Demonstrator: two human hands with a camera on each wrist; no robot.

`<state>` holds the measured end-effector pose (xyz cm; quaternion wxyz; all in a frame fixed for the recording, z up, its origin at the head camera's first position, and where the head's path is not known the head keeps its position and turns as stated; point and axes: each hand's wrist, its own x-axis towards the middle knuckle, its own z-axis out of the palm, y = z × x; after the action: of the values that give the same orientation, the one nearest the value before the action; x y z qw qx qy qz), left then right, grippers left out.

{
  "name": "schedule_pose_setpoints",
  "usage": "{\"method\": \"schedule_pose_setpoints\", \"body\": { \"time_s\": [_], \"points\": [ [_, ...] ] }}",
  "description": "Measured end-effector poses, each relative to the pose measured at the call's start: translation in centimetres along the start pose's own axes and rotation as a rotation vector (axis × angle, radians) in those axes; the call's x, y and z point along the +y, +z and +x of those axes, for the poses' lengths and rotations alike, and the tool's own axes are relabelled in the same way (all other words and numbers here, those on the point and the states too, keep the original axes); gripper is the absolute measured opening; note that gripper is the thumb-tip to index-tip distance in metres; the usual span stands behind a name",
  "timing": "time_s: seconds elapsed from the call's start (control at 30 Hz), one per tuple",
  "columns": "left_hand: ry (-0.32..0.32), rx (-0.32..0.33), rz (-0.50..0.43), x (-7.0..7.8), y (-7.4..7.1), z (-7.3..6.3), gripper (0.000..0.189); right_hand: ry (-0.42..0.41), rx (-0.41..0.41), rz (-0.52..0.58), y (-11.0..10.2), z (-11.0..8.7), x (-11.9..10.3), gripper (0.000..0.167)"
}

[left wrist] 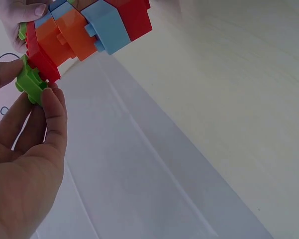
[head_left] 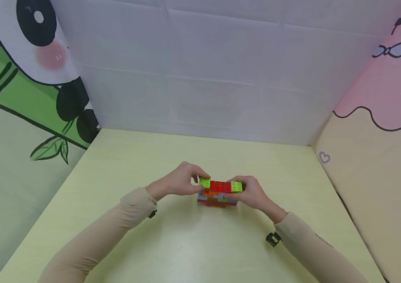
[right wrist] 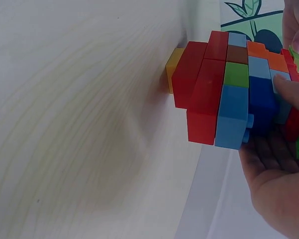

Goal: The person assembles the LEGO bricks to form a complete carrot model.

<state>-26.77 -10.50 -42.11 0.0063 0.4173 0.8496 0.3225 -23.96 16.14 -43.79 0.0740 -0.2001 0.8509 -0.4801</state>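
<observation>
A built stack of toy bricks (head_left: 212, 193) in red, orange, blue and green stands upright at the middle of the table. Along its top lies a red brick (head_left: 220, 186), with a green brick (head_left: 236, 187) at its right end. My left hand (head_left: 181, 179) pinches another green brick (left wrist: 31, 83) between thumb and fingers at the red brick's left end. In the left wrist view it sits slightly askew there; whether it is fully seated I cannot tell. My right hand (head_left: 256, 195) grips the stack's right side, thumb on the near face. Its fingers (right wrist: 268, 154) lie behind the bricks.
The pale wooden tabletop (head_left: 172, 243) spreads around the stack. A white sheet wall (head_left: 207, 78) rises at the back edge, with cartoon-printed panels (head_left: 374, 165) on both sides. Near each cuff a small black clip (head_left: 273, 239) hangs from the sleeve.
</observation>
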Motion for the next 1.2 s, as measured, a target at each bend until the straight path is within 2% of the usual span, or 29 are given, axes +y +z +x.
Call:
{"method": "schedule_pose_setpoints", "body": {
  "time_s": [0.13, 0.3, 0.53, 0.9, 1.1, 1.2],
  "points": [
    [-0.033, -0.005, 0.026, 0.0, 0.1, 0.2, 0.030, 0.018, 0.010, -0.004, 0.2, 0.6, 1.8, 0.035],
    [-0.059, -0.003, 0.027, 0.2, 0.3, 0.4, 0.029, 0.016, 0.010, 0.004, 0.1, 0.8, 2.6, 0.036],
    [-0.053, 0.017, 0.033, 0.3, 0.5, 0.7, 0.028, -0.001, 0.011, -0.004, 0.0, 0.7, 2.8, 0.036],
    [-0.071, 0.027, -0.007, 0.4, 0.6, 0.9, 0.027, -0.008, 0.011, 0.006, 0.0, 0.7, 2.8, 0.035],
    [-0.151, 0.000, -0.015, 0.7, 0.6, 0.9, 0.028, 0.002, 0.010, 0.006, 0.1, 0.7, 2.9, 0.034],
    [-0.167, -0.003, -0.015, 0.7, 0.6, 0.8, 0.028, -0.002, 0.005, 0.005, 0.1, 0.6, 2.4, 0.034]
  ]
}}
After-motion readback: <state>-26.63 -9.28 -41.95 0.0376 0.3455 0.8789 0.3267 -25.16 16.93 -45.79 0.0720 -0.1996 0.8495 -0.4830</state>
